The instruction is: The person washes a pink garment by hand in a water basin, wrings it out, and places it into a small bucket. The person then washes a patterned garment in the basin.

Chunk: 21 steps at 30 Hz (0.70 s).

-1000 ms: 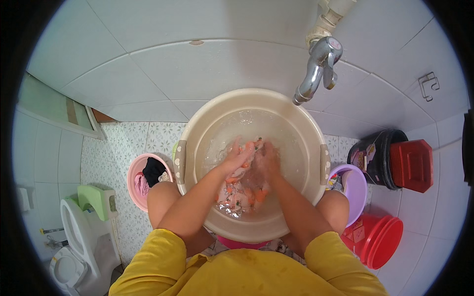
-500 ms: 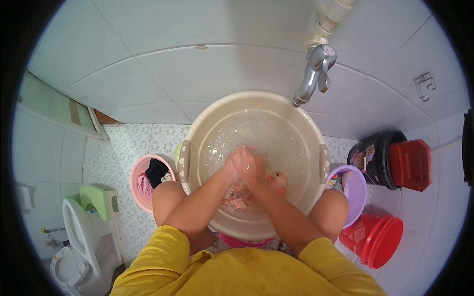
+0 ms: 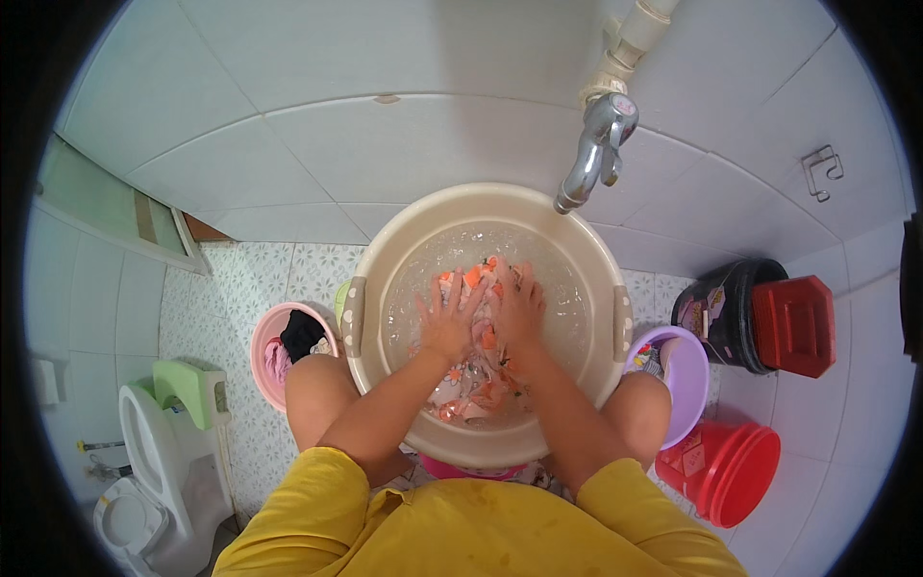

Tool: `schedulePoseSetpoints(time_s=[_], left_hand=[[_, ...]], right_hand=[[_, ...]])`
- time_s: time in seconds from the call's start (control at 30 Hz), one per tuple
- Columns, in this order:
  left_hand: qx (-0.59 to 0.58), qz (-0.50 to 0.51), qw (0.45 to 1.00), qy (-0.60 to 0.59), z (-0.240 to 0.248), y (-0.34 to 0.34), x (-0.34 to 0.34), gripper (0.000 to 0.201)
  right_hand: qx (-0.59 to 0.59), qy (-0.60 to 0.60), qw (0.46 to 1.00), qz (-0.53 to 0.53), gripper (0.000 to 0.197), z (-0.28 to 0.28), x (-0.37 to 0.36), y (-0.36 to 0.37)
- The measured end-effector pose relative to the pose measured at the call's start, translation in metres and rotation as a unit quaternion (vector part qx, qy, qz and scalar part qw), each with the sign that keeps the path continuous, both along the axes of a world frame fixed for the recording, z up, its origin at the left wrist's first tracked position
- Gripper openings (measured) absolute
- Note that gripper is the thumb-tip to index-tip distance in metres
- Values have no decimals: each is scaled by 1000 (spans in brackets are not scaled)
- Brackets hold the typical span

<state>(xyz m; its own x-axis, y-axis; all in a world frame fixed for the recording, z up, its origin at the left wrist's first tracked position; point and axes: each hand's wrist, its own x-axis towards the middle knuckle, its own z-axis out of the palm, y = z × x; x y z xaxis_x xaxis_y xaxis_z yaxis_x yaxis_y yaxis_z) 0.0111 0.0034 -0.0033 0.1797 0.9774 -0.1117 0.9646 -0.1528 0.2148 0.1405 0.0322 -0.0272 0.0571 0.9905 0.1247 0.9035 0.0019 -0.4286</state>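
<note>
A large beige basin (image 3: 378,240) of water sits between my knees. In it lies a wet pink-and-orange patterned garment (image 3: 486,337), bunched and partly under water; its kind cannot be made out. My left hand (image 3: 448,325) rests on the garment's left side, fingers spread. On its right side lies my right hand (image 3: 520,306), palm down, fingers stretched toward the far rim and slightly apart. Both hands touch the cloth without gripping it.
A chrome tap (image 3: 588,159) juts from the wall above the basin's far right rim. Left stands a pink basin (image 3: 260,348) of clothes, and a toilet (image 3: 154,442). Right are a purple basin (image 3: 690,389), a black bucket (image 3: 716,322), a red container (image 3: 798,327) and a red bucket (image 3: 735,471).
My hands were clasped together over the bunched cloth. They have parted and opened flat onto it, and the garment now lies spread farther toward the far side of the basin.
</note>
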Motion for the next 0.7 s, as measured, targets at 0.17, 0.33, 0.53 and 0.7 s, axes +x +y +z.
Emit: schedulePoseSetpoints(time_s=[0.17, 0.33, 0.53, 0.7], left_hand=[[-128, 39, 991, 4, -31, 8, 12, 56], [-169, -95, 981, -29, -26, 29, -12, 62], [-24, 287, 825, -486, -32, 45, -4, 64], [-343, 321, 341, -814, -8, 46, -24, 67]], right_hand=[[4, -46, 998, 51, 56, -33, -5, 1], [-117, -19, 991, 67, 57, -36, 11, 23], [-94, 243, 964, -52, 48, -77, 9, 25], [-187, 224, 953, 79, 42, 17, -46, 10]])
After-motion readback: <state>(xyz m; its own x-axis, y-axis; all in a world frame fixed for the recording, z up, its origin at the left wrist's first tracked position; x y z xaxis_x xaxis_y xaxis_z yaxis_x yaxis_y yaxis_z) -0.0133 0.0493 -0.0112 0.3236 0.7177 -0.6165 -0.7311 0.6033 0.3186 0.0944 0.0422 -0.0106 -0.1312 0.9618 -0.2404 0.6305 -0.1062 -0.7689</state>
